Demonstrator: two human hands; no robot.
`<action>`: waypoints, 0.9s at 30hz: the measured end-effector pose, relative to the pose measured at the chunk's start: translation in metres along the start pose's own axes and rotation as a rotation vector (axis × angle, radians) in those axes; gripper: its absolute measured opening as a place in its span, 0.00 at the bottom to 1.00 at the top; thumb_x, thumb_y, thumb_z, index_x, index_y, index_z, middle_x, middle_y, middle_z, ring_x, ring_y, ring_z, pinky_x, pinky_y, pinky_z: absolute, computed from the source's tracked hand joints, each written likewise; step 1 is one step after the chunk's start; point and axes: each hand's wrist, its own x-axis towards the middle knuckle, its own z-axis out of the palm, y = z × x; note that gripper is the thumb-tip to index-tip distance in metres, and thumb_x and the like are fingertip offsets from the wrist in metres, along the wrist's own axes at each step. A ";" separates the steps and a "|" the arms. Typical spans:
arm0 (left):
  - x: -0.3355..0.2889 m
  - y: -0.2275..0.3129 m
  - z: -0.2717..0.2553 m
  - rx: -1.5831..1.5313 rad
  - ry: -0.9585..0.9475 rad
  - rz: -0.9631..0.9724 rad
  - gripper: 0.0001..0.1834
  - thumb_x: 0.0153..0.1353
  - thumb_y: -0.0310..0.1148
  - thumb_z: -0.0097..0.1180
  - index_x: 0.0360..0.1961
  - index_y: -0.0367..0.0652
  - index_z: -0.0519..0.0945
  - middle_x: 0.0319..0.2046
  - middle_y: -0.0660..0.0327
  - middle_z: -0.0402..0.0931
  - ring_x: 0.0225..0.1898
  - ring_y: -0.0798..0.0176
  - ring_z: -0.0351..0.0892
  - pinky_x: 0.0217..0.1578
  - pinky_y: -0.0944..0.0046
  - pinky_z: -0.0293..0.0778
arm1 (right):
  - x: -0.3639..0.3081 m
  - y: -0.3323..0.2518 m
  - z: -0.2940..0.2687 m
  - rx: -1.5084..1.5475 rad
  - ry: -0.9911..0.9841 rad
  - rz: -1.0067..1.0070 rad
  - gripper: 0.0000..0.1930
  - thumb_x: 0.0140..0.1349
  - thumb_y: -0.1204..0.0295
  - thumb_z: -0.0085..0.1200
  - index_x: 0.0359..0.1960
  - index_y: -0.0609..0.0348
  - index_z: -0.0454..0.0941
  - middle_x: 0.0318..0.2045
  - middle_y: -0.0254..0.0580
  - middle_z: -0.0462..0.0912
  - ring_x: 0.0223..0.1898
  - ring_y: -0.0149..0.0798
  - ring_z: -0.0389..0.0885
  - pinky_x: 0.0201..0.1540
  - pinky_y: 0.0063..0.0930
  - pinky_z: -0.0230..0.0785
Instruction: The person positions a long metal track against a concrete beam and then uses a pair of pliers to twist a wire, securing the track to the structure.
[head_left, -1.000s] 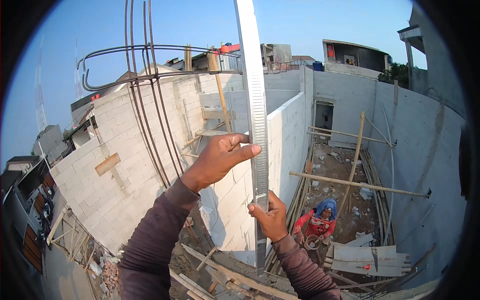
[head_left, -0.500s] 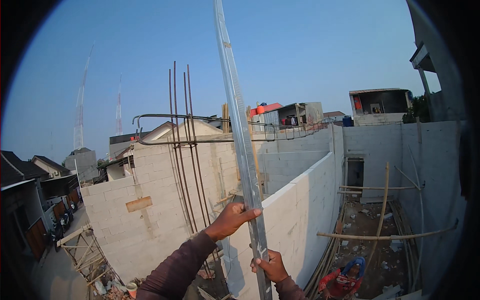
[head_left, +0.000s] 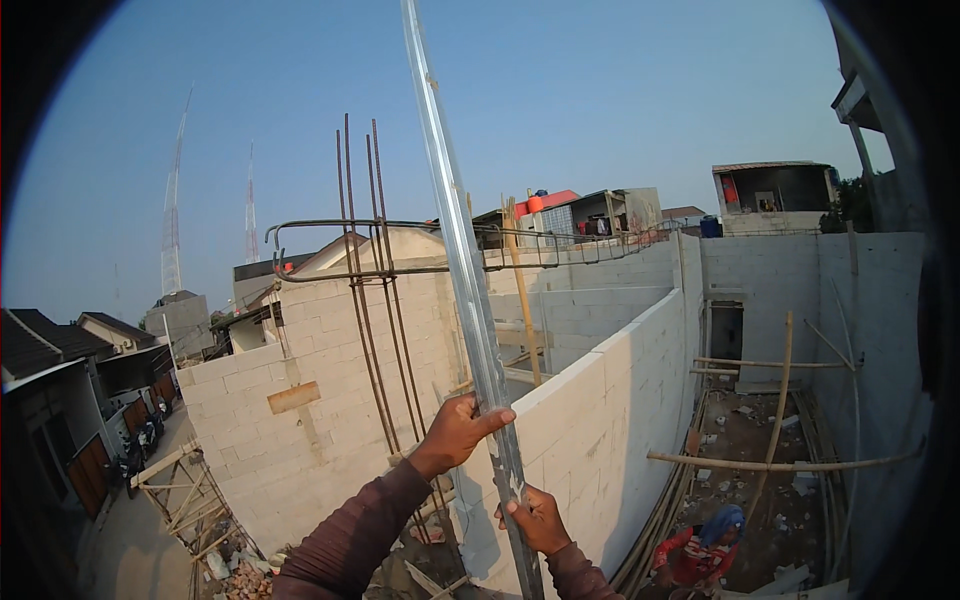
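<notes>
A long, shiny galvanized metal channel [head_left: 468, 290] stands almost upright before me, leaning left toward its top, which runs out of the picture. My left hand [head_left: 458, 435] is closed around it, the thumb lying across its face. Lower down, my right hand [head_left: 537, 520] grips the same channel from the right side. The channel's bottom end is cut off by the lower edge of the view. Beyond my hands is the top of a pale block wall [head_left: 600, 390].
Upright rebar rods [head_left: 375, 290] rise left of the channel, with a horizontal rebar cage [head_left: 400, 272] running past them. Bamboo poles [head_left: 780, 466] cross the rubble-strewn passage below right. A person in red [head_left: 695, 555] is down there. A wooden frame [head_left: 190, 495] stands at lower left.
The channel's upper part has tilted further left, both hands still on it. My view has shifted slightly left, and the person below has lowered their head.
</notes>
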 end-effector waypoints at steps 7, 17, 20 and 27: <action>-0.003 -0.007 -0.006 0.004 0.144 0.034 0.21 0.66 0.45 0.55 0.38 0.33 0.79 0.31 0.64 0.78 0.34 0.73 0.73 0.39 0.69 0.70 | -0.009 -0.007 0.037 -0.708 0.510 -0.285 0.18 0.57 0.69 0.62 0.43 0.68 0.73 0.33 0.50 0.77 0.32 0.44 0.80 0.34 0.34 0.71; -0.011 0.010 -0.023 -0.002 0.143 -0.020 0.20 0.65 0.48 0.56 0.31 0.39 0.77 0.18 0.73 0.62 0.21 0.79 0.56 0.23 0.73 0.56 | -0.012 -0.013 0.071 -0.928 0.580 -0.336 0.34 0.53 0.77 0.60 0.64 0.64 0.62 0.47 0.55 0.70 0.47 0.54 0.72 0.46 0.41 0.67; -0.009 -0.008 -0.036 0.103 0.215 0.041 0.20 0.60 0.48 0.62 0.26 0.40 0.77 0.17 0.74 0.57 0.20 0.78 0.52 0.19 0.70 0.52 | -0.016 -0.012 0.084 -0.939 0.529 -0.339 0.35 0.52 0.80 0.58 0.65 0.61 0.62 0.49 0.55 0.69 0.50 0.54 0.69 0.51 0.43 0.63; -0.030 -0.004 -0.042 0.235 0.186 -0.014 0.14 0.64 0.41 0.58 0.32 0.39 0.79 0.24 0.73 0.70 0.26 0.78 0.63 0.27 0.72 0.61 | -0.023 -0.001 0.102 -0.923 0.506 -0.433 0.32 0.53 0.81 0.55 0.64 0.61 0.65 0.50 0.56 0.70 0.52 0.54 0.68 0.55 0.44 0.61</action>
